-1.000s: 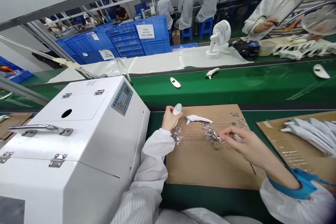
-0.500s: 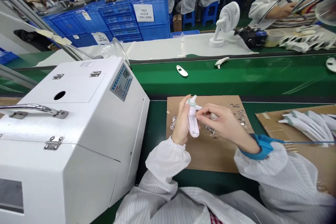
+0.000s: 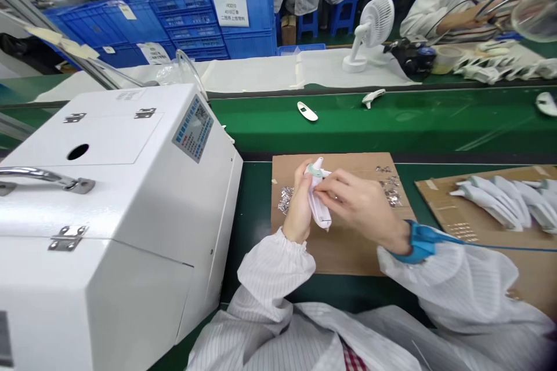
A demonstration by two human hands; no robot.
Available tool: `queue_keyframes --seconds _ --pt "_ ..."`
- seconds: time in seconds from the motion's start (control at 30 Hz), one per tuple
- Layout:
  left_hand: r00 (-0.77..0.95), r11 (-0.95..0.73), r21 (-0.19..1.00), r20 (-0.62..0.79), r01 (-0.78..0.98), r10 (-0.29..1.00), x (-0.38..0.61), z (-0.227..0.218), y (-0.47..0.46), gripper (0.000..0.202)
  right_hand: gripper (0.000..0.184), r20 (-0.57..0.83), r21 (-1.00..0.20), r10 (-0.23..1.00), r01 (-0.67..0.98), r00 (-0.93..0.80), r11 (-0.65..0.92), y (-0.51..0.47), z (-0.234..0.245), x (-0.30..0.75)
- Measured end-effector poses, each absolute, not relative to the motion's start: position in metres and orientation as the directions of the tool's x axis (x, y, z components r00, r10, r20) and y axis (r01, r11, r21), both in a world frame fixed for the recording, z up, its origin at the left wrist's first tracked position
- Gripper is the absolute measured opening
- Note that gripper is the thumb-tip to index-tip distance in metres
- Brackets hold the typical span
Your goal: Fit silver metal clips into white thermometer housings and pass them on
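Note:
My left hand [image 3: 300,204] grips a white plastic handheld device [image 3: 319,206] with a pale green tip, held upright over a cardboard sheet [image 3: 339,252]. The fingers of my right hand [image 3: 354,203] pinch the device's side and hide part of it. Small heaps of crinkled silver metal pieces [image 3: 285,200] lie on the cardboard just left of my left hand. More of these pieces [image 3: 390,191] lie to the right of my right hand.
A white boxy machine [image 3: 122,185] with a metal handle stands to my left. To the right, a second cardboard sheet [image 3: 439,208] bears several white device shells [image 3: 491,203]. Behind is a green conveyor belt [image 3: 261,124] carrying white parts [image 3: 307,111]. A co-worker's hand [image 3: 461,22] works beyond it.
My right hand has moved left from the metal pieces onto the device, which my left hand has raised upright. The view has drifted slightly downward and left.

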State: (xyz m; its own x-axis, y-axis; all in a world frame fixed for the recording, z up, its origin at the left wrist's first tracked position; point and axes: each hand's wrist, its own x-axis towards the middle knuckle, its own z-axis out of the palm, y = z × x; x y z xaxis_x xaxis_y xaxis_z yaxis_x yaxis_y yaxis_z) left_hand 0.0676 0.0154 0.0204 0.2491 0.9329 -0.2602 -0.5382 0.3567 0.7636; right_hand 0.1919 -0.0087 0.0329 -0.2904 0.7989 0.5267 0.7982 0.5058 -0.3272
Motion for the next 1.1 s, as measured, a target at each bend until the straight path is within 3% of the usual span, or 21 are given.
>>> queue_keyframes --seconds 0.1,0.27,0.37,0.47,0.53,0.73,0.9,1.0,1.1 --pt "0.184 0.363 0.704 -0.32 -0.611 0.929 0.069 0.019 0.015 0.025 0.022 0.521 -0.162 0.778 0.854 -0.352 0.495 -0.015 0.027 0.188" --pt "0.306 0.548 0.609 -0.461 -0.573 0.833 0.063 0.01 0.016 0.022 0.029 0.421 -0.355 0.829 0.774 -0.369 0.524 -0.011 0.025 0.21" --pt "0.361 0.591 0.613 -0.468 -0.524 0.806 0.054 0.008 0.015 0.021 0.027 0.356 -0.382 0.931 0.897 -0.077 0.22 0.004 0.019 0.256" --pt "0.36 0.577 0.623 -0.452 -0.528 0.817 0.048 0.008 0.013 0.029 0.02 0.145 -0.251 0.959 0.946 0.245 -0.204 0.021 0.003 0.309" --pt "0.372 0.577 0.625 -0.441 -0.526 0.817 0.048 0.01 0.01 0.035 0.016 0.067 -0.213 0.951 0.935 0.303 -0.283 0.028 -0.013 0.335" --pt "0.433 0.582 0.61 -0.392 -0.538 0.812 0.052 0.014 0.006 0.045 0.017 0.038 -0.229 0.953 0.931 0.3 -0.284 0.03 -0.051 0.351" --pt "0.448 0.545 0.61 -0.323 -0.575 0.834 0.055 0.01 0.007 0.036 0.019 0.062 -0.268 0.955 0.926 0.291 -0.265 0.024 -0.035 0.34" --pt "0.396 0.483 0.675 -0.295 -0.558 0.87 0.061 0.008 0.006 0.047 0.017 0.056 -0.426 0.963 0.879 0.263 -0.215 0.016 -0.005 0.317" --pt "0.363 0.446 0.759 -0.293 -0.475 0.884 0.068 0.007 0.005 0.063 0.015 -0.011 -0.618 0.998 0.784 0.061 -0.055 0.003 0.026 0.281"
